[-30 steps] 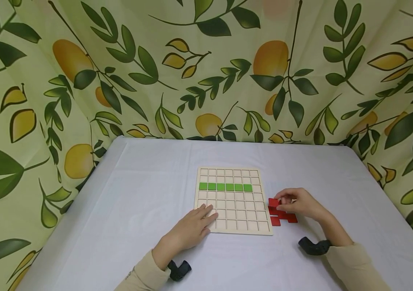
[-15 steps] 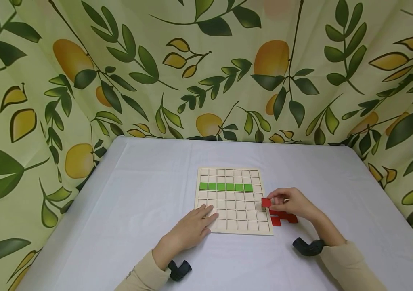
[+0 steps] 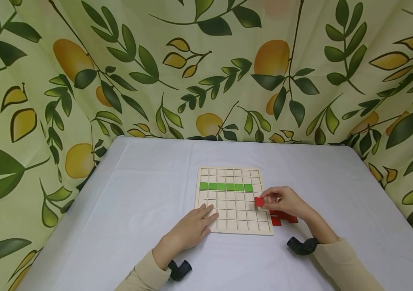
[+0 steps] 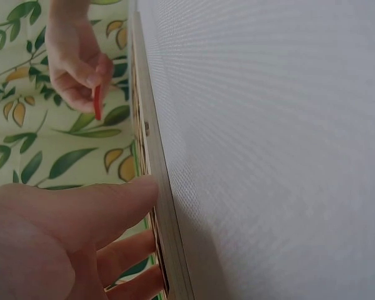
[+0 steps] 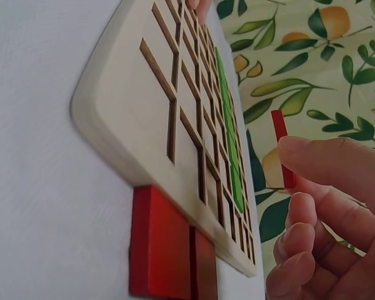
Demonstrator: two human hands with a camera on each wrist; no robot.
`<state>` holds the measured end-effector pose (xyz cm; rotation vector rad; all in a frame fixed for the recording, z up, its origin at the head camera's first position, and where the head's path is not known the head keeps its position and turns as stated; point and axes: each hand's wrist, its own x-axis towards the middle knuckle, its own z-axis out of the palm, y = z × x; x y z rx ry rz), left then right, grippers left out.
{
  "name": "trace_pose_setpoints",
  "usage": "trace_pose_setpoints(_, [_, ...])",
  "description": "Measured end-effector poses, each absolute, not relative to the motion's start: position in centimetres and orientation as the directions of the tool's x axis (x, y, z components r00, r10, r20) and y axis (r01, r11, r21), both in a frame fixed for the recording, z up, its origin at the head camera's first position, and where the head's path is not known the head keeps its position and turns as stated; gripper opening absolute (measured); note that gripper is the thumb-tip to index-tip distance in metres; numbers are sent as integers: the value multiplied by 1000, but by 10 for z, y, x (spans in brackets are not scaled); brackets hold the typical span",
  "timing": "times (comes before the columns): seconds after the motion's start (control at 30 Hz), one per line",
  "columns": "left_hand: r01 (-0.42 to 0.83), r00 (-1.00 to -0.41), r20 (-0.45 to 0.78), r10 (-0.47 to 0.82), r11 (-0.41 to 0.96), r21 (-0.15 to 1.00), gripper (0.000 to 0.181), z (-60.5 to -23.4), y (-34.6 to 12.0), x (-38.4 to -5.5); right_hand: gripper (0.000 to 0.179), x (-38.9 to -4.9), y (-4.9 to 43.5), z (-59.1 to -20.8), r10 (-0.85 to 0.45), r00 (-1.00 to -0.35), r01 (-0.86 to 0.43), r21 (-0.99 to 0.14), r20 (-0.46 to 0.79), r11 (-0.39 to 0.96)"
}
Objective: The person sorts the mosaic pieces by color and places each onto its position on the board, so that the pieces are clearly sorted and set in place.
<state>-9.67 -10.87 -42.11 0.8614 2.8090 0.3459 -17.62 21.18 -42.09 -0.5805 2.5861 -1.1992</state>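
A wooden grid board [image 3: 240, 231] lies flat on the table, one of its rows filled by several green square tiles [image 3: 221, 186]. My left hand [image 3: 191, 226] rests with extended fingers on the board's near left corner; in the left wrist view its thumb lies at the board's edge. Between thumb and fingers my right hand [image 3: 285, 201] pinches a red square tile [image 3: 259, 201] above the board's right side. The right wrist view shows that red tile [image 5: 281, 147] edge-on, raised over the grid. More red tiles [image 3: 276, 221] lie beside the board's right edge, partly under my right hand.
A white cloth covers the table [image 3: 148, 182]. Behind it hangs a curtain [image 3: 177, 81] printed with leaves and fruit. Black curved devices sit at both wrists, the left one [image 3: 179, 270] and the right one [image 3: 302, 245] close over the cloth.
My right hand has carried the red tile leftward from the pile of red tiles to over the board's right columns. The left hand stays in place on the board.
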Motion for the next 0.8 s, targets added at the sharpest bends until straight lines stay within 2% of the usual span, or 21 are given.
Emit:
trace_pose_setpoints(0.33, [527, -815, -103, 570, 804, 274, 46, -420, -108, -97, 26, -181, 202, -420, -478, -878, -289, -781, -15, 554])
trace_pose_setpoints(0.8, [529, -815, -102, 570, 805, 270, 45, -421, -108, -97, 27, -183, 185, -418, -459, -888, -259, -791, -30, 554])
